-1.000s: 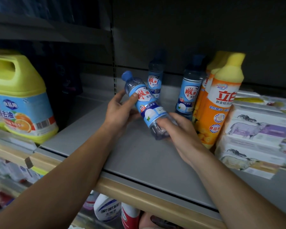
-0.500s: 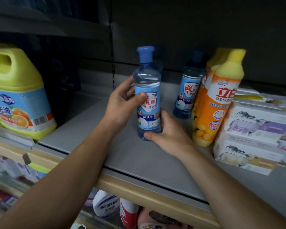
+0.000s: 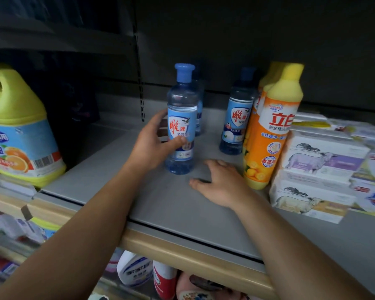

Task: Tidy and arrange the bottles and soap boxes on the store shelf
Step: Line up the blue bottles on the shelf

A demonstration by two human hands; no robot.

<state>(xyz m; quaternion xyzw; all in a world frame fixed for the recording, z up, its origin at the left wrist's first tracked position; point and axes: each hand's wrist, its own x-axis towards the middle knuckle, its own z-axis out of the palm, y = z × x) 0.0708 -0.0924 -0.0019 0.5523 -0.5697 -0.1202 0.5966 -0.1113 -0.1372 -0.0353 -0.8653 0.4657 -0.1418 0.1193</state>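
A clear blue-capped bottle with a blue label stands upright on the grey shelf. My left hand holds it from the left, thumb across the label. My right hand lies flat on the shelf just right of the bottle's base, fingers spread, holding nothing. A second blue bottle stands farther right, and a third is mostly hidden behind the held one. Two orange bottles with yellow tops stand beside stacked white soap boxes.
A big yellow-green jug sits on the neighbouring shelf at left. A slotted upright post divides the dark back panel. More soap packs fill the far right. Bottles show on the shelf below the beige front edge.
The bottle, tilted in both hands a second ago, now stands upright on the shelf. My right hand has let go of its base and dropped flat onto the shelf.
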